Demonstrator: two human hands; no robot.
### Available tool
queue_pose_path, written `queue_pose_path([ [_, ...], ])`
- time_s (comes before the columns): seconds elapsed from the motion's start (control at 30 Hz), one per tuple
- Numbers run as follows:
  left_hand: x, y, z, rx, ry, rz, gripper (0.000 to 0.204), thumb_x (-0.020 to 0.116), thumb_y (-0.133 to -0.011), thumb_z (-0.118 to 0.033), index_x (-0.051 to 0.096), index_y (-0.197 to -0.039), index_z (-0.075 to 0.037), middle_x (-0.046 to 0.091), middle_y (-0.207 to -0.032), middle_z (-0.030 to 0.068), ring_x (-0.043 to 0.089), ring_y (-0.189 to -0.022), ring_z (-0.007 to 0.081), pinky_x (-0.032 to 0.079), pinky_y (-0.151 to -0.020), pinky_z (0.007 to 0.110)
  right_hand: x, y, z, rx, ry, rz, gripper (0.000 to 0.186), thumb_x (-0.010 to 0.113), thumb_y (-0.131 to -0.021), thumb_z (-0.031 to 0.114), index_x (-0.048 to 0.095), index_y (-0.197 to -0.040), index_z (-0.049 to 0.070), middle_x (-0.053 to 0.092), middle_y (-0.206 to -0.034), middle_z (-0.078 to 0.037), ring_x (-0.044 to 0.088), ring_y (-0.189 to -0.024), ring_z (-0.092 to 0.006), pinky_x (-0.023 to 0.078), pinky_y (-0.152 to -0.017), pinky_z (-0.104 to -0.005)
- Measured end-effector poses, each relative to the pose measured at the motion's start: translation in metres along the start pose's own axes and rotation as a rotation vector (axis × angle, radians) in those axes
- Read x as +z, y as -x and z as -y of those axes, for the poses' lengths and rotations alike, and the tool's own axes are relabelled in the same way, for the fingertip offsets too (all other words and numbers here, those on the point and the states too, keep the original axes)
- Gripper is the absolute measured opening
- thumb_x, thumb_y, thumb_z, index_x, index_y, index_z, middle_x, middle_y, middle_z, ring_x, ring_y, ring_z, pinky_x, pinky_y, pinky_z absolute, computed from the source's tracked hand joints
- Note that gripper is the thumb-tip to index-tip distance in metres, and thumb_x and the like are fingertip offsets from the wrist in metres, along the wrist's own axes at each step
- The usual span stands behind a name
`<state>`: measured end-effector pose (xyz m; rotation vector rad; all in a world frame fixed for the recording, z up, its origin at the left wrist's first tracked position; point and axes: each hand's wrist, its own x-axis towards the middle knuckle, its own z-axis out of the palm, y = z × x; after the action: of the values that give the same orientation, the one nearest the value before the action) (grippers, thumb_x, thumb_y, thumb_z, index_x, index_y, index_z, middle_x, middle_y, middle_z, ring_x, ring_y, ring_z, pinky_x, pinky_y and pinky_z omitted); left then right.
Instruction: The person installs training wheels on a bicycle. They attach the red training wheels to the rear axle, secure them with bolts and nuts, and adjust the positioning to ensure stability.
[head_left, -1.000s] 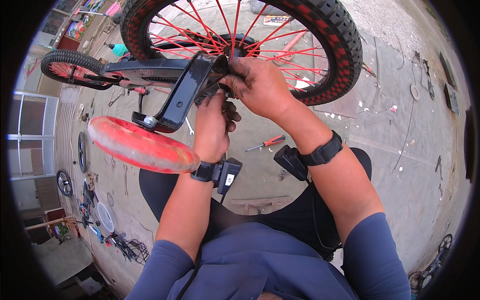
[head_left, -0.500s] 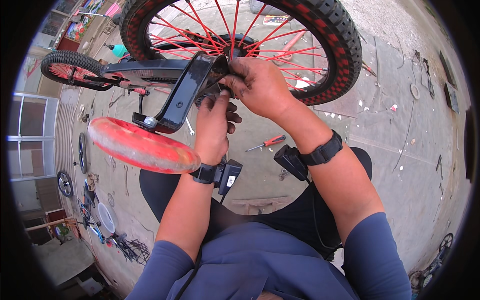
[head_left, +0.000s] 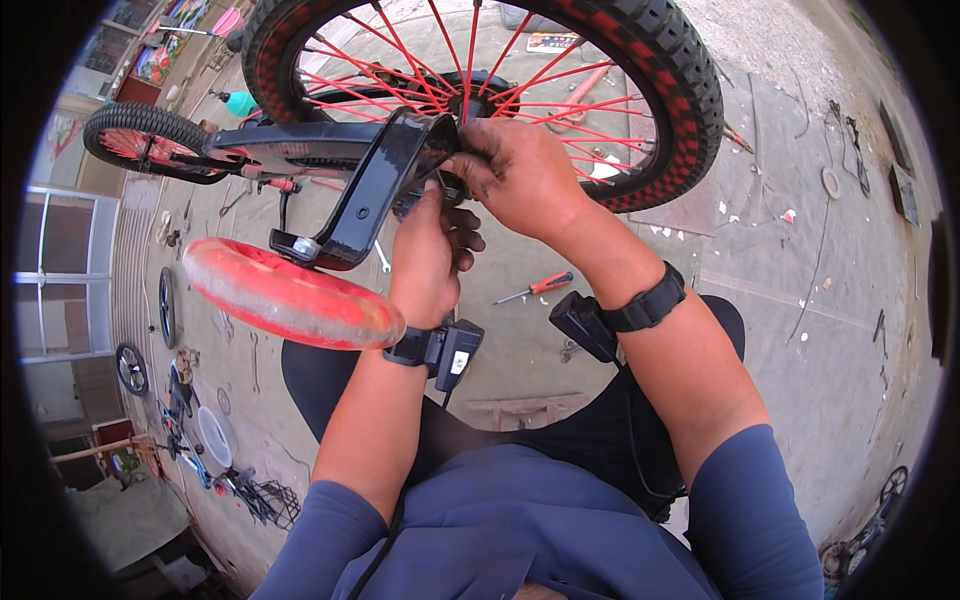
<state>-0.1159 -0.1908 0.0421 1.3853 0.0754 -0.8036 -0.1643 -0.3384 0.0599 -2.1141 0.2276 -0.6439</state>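
Observation:
A black bicycle frame (head_left: 290, 140) lies across the rear wheel with red spokes and a red-checked tyre (head_left: 690, 110). A black bracket (head_left: 365, 210) carries a red, worn training wheel (head_left: 290, 300) at its lower left. My right hand (head_left: 515, 180) is closed at the bracket's upper end beside the wheel hub, thumb and forefinger pinched on a part I cannot make out. Below it, my left hand (head_left: 430, 245) is raised under the bracket, thumb against a small dark piece and other fingers curled; what it holds is mostly hidden.
A red-handled screwdriver (head_left: 545, 285) and a spanner (head_left: 383, 258) lie on the grey floor (head_left: 770, 230). A teal bottle (head_left: 240, 105) stands behind the frame. Loose wheels (head_left: 132, 370), bicycle parts and a white tub (head_left: 215, 435) are at the left beside glazed doors (head_left: 60, 270).
The bracket and training wheel have shifted slightly right and down. My left thumb has moved a little left along the dark piece; my right hand stays in nearly the same place.

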Motion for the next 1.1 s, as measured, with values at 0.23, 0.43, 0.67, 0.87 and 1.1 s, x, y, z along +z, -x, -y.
queue_pose_path([
  [0.23,0.000,0.000,-0.002,-0.013,0.000,0.029,0.033,0.042,-0.106,-0.038,0.056,-0.103,-0.009,0.061,-0.077,0.0027,0.059,-0.058,0.0136,0.035,-0.046,0.025,0.000,0.001,0.001,-0.011,0.002,-0.009,0.020,0.072,-0.086,0.027,0.068,-0.088,0.008,0.067,-0.084,-0.013,0.065,-0.082,-0.0372,0.051,-0.066,-0.0475],
  [0.43,-0.001,-0.002,0.000,0.010,0.018,-0.003,0.036,0.041,-0.106,-0.041,0.057,-0.106,-0.008,0.061,-0.076,0.0033,0.060,-0.059,0.0143,0.035,-0.045,0.025,-0.001,0.000,0.002,-0.020,0.036,0.000,0.020,0.072,-0.086,0.027,0.068,-0.088,0.007,0.067,-0.086,-0.013,0.065,-0.083,-0.0371,0.051,-0.066,-0.0477],
  [0.67,0.003,-0.002,0.008,0.199,-0.264,-0.111,0.036,0.043,-0.106,-0.041,0.056,-0.107,-0.007,0.061,-0.076,0.0047,0.061,-0.060,0.0152,0.036,-0.045,0.026,0.002,0.000,-0.001,-0.029,0.010,-0.017,0.021,0.072,-0.085,0.027,0.067,-0.088,0.007,0.067,-0.085,-0.013,0.065,-0.082,-0.0373,0.051,-0.066,-0.0478],
  [0.87,0.001,0.000,0.002,0.022,-0.043,-0.041,0.037,0.043,-0.105,-0.042,0.055,-0.106,-0.007,0.062,-0.078,0.0054,0.061,-0.059,0.0145,0.036,-0.044,0.025,0.000,0.000,0.000,-0.025,0.018,-0.013,0.021,0.072,-0.086,0.027,0.067,-0.087,0.007,0.066,-0.085,-0.013,0.065,-0.082,-0.0372,0.051,-0.066,-0.0478],
  [1.1,-0.006,-0.008,0.005,0.048,-0.077,-0.007,0.038,0.043,-0.106,-0.042,0.056,-0.103,-0.007,0.062,-0.076,0.0050,0.060,-0.056,0.0142,0.035,-0.043,0.025,0.001,0.000,0.001,-0.055,-0.004,-0.031,0.018,0.074,-0.086,0.018,0.066,-0.089,0.002,0.064,-0.080,-0.016,0.064,-0.073,-0.0361,0.050,-0.061,-0.0412],
])
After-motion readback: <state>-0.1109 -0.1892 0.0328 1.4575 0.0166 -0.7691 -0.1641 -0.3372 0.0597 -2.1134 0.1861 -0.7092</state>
